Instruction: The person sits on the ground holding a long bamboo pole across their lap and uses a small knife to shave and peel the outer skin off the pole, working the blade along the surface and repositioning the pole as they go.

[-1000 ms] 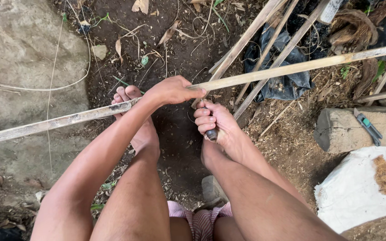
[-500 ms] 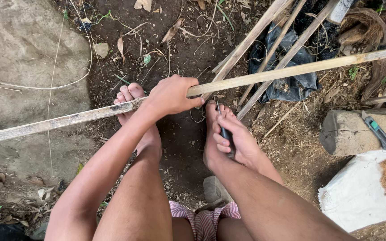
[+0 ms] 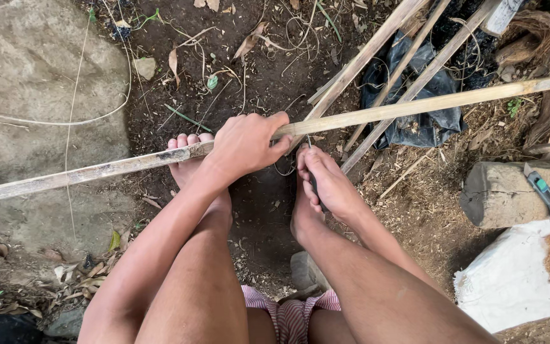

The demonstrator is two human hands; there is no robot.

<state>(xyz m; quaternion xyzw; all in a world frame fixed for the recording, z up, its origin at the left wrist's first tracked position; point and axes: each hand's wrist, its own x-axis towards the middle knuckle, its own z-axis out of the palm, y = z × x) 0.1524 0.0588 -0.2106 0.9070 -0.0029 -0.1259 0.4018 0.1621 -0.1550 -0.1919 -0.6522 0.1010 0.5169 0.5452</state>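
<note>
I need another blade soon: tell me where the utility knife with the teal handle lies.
In the head view, the utility knife lies at the right edge, on top of the wooden block, just above the white sack.

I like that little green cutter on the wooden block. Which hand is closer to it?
The right hand. It grips a dark-handled tool just below the long bamboo strip, partway toward the green cutter on the wooden block. The left hand clasps the strip farther away.

dark bare soil [image 3: 262, 210] with dry leaves [image 3: 174, 62], a flat grey rock [image 3: 33, 76], black plastic sheet [image 3: 415, 95], wooden block [image 3: 498, 194]
</note>
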